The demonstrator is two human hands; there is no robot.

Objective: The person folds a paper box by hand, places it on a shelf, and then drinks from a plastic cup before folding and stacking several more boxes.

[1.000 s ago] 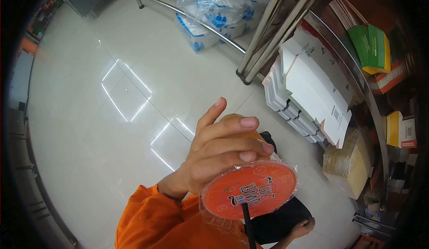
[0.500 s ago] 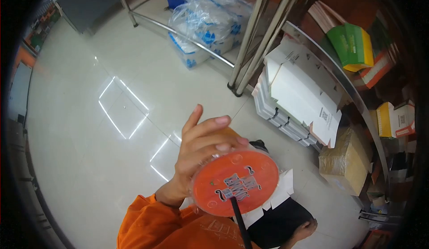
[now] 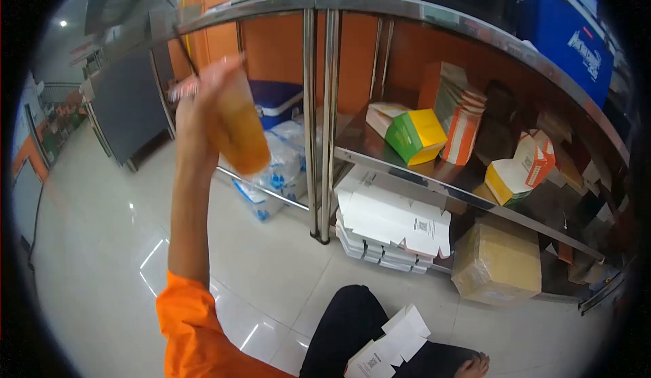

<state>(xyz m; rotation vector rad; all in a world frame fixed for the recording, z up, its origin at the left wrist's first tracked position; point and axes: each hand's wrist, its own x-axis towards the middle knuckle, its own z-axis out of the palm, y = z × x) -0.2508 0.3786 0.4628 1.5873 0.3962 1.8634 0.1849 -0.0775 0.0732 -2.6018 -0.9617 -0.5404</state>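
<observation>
My left hand (image 3: 193,130), raised at the left of the view, is wrapped round a clear plastic cup (image 3: 237,134) of orange-amber drink. The cup tilts, its sealed top toward the upper left, with a black straw (image 3: 183,49) sticking out. My right hand (image 3: 472,366) rests by my knee at the bottom edge, only partly in view; its fingers look loosely spread, with nothing visible in them. Across my lap lies a partly folded white carton (image 3: 388,347) with a printed code, touched by neither hand.
A steel shelf rack (image 3: 434,181) holds green-yellow boxes (image 3: 417,137) and red-striped cartons (image 3: 464,123). Beneath it are stacked flat white cartons (image 3: 393,218) and a taped cardboard box (image 3: 498,262). Plastic-wrapped packs (image 3: 281,164) lie behind the rack's legs. A blue cooler (image 3: 576,45) stands on top.
The view has risen toward the shelves. My left hand has carried the cup away from close to my face, up and to the left. My right hand stays low by my knee.
</observation>
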